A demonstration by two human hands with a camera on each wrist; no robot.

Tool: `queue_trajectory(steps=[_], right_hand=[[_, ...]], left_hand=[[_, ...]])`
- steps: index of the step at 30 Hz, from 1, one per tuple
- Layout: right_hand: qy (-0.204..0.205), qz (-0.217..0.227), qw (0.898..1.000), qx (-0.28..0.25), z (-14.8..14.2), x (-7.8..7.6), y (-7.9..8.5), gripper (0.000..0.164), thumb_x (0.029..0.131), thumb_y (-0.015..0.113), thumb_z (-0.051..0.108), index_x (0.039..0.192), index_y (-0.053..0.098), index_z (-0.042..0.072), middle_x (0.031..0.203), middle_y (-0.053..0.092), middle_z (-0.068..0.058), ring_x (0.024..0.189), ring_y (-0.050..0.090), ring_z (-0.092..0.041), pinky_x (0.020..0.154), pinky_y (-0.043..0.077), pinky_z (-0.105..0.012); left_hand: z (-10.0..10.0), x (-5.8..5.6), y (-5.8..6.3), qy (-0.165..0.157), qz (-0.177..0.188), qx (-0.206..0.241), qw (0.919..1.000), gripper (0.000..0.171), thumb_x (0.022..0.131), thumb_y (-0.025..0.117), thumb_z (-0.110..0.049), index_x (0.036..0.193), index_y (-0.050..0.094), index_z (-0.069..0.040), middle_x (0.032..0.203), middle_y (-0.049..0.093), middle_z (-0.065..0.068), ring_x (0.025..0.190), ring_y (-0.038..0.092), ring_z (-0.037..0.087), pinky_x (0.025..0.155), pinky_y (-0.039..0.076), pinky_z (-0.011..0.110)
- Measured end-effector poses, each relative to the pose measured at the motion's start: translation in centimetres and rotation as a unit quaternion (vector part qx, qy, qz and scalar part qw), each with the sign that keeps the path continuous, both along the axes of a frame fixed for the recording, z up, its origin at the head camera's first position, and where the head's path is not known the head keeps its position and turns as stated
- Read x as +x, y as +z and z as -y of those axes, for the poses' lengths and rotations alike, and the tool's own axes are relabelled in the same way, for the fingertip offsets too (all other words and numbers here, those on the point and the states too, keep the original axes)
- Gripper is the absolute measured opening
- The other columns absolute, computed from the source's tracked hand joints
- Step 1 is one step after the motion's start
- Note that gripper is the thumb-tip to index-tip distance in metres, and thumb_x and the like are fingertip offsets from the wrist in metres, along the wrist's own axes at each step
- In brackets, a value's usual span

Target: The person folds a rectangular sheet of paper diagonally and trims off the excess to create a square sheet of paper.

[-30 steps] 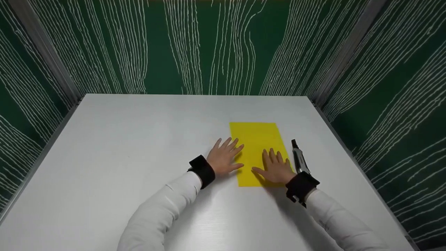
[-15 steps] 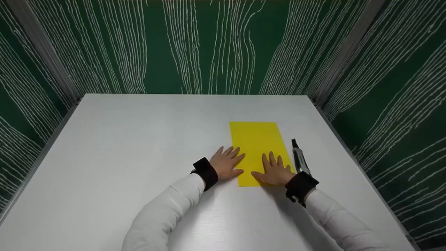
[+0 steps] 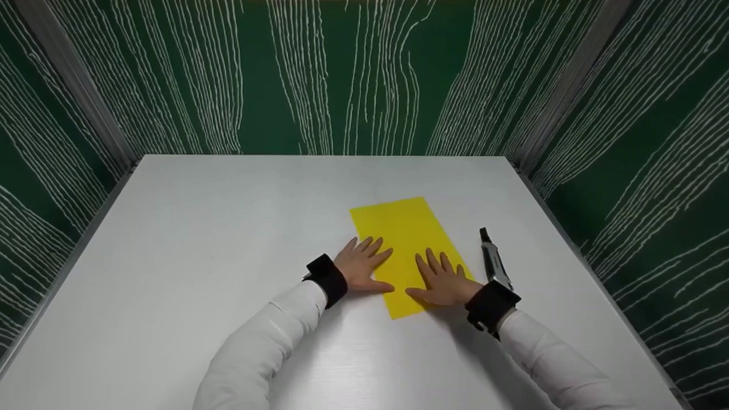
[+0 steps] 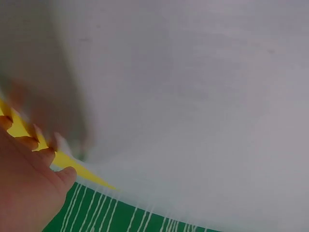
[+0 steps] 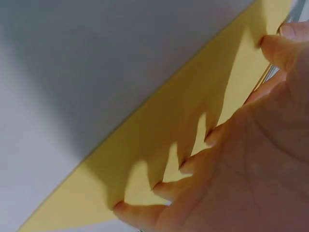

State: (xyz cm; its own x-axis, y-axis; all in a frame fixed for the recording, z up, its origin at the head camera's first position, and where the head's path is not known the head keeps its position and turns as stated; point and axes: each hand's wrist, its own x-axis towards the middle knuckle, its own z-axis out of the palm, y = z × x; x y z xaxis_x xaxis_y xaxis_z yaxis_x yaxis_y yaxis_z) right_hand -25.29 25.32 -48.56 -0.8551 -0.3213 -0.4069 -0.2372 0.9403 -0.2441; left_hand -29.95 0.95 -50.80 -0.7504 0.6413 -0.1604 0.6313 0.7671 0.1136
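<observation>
While the yellow sheet [image 3: 394, 221] is laid askew on the white table [image 3: 228, 228], its left edge is touched by the left hand [image 3: 361, 270], its lower right by the right hand [image 3: 445, 283], the 2 hands being spread.

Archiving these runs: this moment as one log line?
left hand: spread on yellow sheet; right hand: spread on sheet; sheet: angled on white table; black-silver tool: right of sheet

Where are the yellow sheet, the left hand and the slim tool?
Yellow sheet [image 3: 403, 242]: head view, its bare middle.
Left hand [image 3: 360, 270]: head view, back of the hand.
Slim tool [image 3: 493, 259]: head view, middle of its body.
</observation>
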Motion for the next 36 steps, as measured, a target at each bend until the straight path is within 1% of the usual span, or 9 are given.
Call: queue_trajectory(steps=[4,9,15,19,21,24,28,33,36], right_hand=[[0.036,0.002,0.999,0.002,0.3,-0.3,0.3,0.096,0.101,0.043,0.067,0.166,0.006,0.006,0.173,-0.004,-0.025,0.157,0.000,-0.055,0.120,0.007,-0.079],[0.072,0.013,0.997,0.000,0.7,-0.6,0.4,0.095,0.100,0.045,0.067,0.166,0.007,0.011,0.174,-0.004,-0.020,0.160,-0.003,-0.050,0.123,0.005,-0.076],[0.111,0.006,0.994,-0.024,1.2,-1.0,0.0,0.092,0.100,0.049,0.065,0.167,0.010,0.014,0.175,-0.002,-0.016,0.161,-0.003,-0.046,0.125,0.002,-0.073],[0.121,-0.004,0.992,-0.038,1.5,-1.2,-0.3,0.092,0.099,0.051,0.065,0.167,0.012,0.017,0.175,0.000,-0.013,0.162,-0.002,-0.043,0.127,0.001,-0.070],[0.124,-0.008,0.991,-0.051,1.6,-1.1,-0.4,0.093,0.098,0.054,0.064,0.167,0.013,0.016,0.175,0.000,-0.014,0.162,-0.002,-0.044,0.127,0.001,-0.070],[0.131,-0.014,0.990,-0.054,1.8,-0.9,-0.6,0.097,0.095,0.056,0.067,0.167,0.013,0.017,0.175,0.000,-0.013,0.162,-0.002,-0.043,0.128,0.001,-0.068],[0.139,-0.016,0.989,-0.056,2.3,-0.4,-1.0,0.104,0.090,0.059,0.072,0.167,0.012,0.019,0.176,-0.002,-0.011,0.163,-0.003,-0.040,0.129,0.001,-0.067],[0.142,-0.022,0.988,-0.061,3.0,0.1,-1.0,0.109,0.087,0.063,0.074,0.167,0.012,0.019,0.176,-0.001,-0.011,0.163,-0.002,-0.039,0.129,0.003,-0.066],[0.144,-0.024,0.987,-0.062,3.5,0.4,-1.0,0.111,0.085,0.065,0.074,0.167,0.012,0.019,0.176,-0.001,-0.012,0.163,-0.002,-0.040,0.129,0.003,-0.066]], left_hand=[[1.0,-0.3,-0.3,-0.002,0.005,0.015,0.9999,0.095,0.091,0.048,-0.079,0.166,0.018,-0.029,0.175,0.012,0.005,0.164,0.012,0.029,0.133,0.011,0.054],[2.3,-0.3,-0.2,0.001,0.010,0.022,0.9997,0.097,0.089,0.052,-0.079,0.165,0.018,-0.029,0.175,0.011,0.005,0.164,0.011,0.029,0.133,0.009,0.054],[3.5,-0.1,-0.3,0.009,0.007,0.026,0.9996,0.100,0.087,0.053,-0.081,0.166,0.018,-0.029,0.175,0.011,0.004,0.164,0.010,0.030,0.133,0.008,0.054],[4.1,0.2,-0.4,0.019,0.010,0.031,0.9993,0.100,0.087,0.053,-0.082,0.166,0.017,-0.031,0.176,0.009,0.003,0.164,0.009,0.029,0.133,0.008,0.056],[4.5,0.3,-0.4,0.022,0.014,0.036,0.9990,0.100,0.087,0.052,-0.082,0.166,0.017,-0.031,0.176,0.009,0.003,0.164,0.008,0.029,0.132,0.008,0.057],[5.2,0.6,-0.5,0.026,0.020,0.047,0.9983,0.100,0.087,0.054,-0.080,0.166,0.017,-0.030,0.176,0.009,0.004,0.164,0.008,0.030,0.132,0.008,0.059],[6.2,1.1,-0.4,0.035,0.026,0.055,0.9975,0.100,0.088,0.057,-0.077,0.166,0.018,-0.029,0.176,0.009,0.006,0.164,0.008,0.031,0.131,0.009,0.060],[7.2,1.8,-0.1,0.049,0.017,0.071,0.9962,0.099,0.088,0.059,-0.074,0.165,0.023,-0.025,0.175,0.014,0.010,0.163,0.014,0.035,0.129,0.014,0.064],[7.7,2.2,0.0,0.052,0.013,0.073,0.9959,0.099,0.088,0.060,-0.074,0.165,0.024,-0.023,0.174,0.015,0.011,0.162,0.014,0.036,0.129,0.014,0.064]])
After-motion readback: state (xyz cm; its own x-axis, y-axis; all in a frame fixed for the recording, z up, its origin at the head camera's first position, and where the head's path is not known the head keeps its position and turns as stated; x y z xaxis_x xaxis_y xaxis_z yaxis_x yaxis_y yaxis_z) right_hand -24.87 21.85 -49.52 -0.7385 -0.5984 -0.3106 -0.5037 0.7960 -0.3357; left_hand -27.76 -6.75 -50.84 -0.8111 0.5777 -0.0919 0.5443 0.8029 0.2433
